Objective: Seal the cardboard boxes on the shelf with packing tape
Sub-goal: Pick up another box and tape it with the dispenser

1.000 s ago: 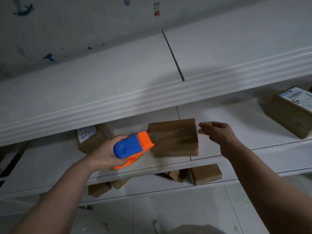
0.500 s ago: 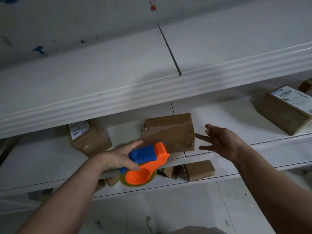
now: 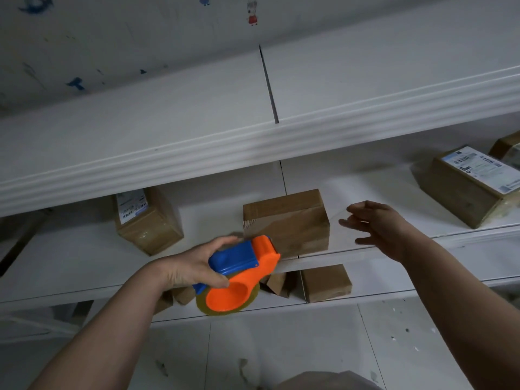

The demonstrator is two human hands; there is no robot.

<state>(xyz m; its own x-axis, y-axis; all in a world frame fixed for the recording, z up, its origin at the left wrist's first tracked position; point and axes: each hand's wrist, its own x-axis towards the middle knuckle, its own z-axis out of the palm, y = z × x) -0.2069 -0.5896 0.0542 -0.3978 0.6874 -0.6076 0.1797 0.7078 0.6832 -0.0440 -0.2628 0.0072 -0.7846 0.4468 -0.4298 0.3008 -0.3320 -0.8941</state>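
- The left hand (image 3: 183, 268) has its grip wrapped round the tape dispenser (image 3: 242, 263), whose nose is at the box's front corner.
- The box (image 3: 289, 220) sits at the front edge of the shelf (image 3: 70, 257); with nothing steadying it, a tug on the tape could drag it off.
- The right hand (image 3: 380, 226) has a wide, empty grip just beside the box.

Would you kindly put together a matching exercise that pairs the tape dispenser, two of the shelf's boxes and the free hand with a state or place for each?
Things:
1. tape dispenser
2. middle box
3. left box
4. right hand

States:
A. open, fingers spread, holding nothing
B. bears a white barcode label
C. gripped by the left hand
D. plain brown, no label in view

Pairs: 1-C, 2-D, 3-B, 4-A
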